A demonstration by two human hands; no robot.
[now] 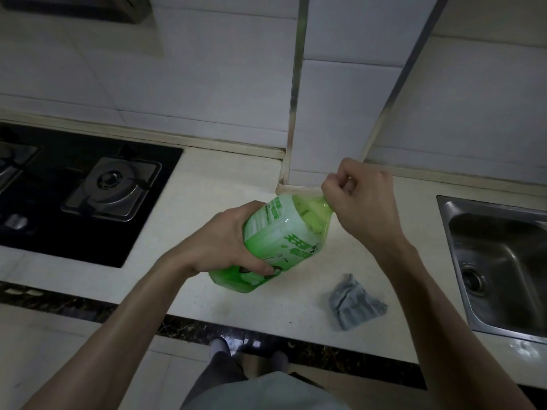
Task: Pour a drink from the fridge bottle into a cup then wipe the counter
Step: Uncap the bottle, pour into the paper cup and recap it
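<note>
A green drink bottle [278, 241] with a green and white label is held tilted above the pale counter [225, 184], its neck pointing up and to the right. My left hand [228, 241] grips the bottle's body from the left. My right hand [361, 199] is curled round the bottle's top, and the cap is hidden under its fingers. A crumpled grey cloth [355, 303] lies on the counter to the lower right of the bottle. I see no cup.
A black gas hob [74, 187] with a metal burner fills the left of the counter. A steel sink [503, 261] sits at the right. A tiled wall with a jutting corner column [340, 99] stands behind. The dark counter edge runs along the front.
</note>
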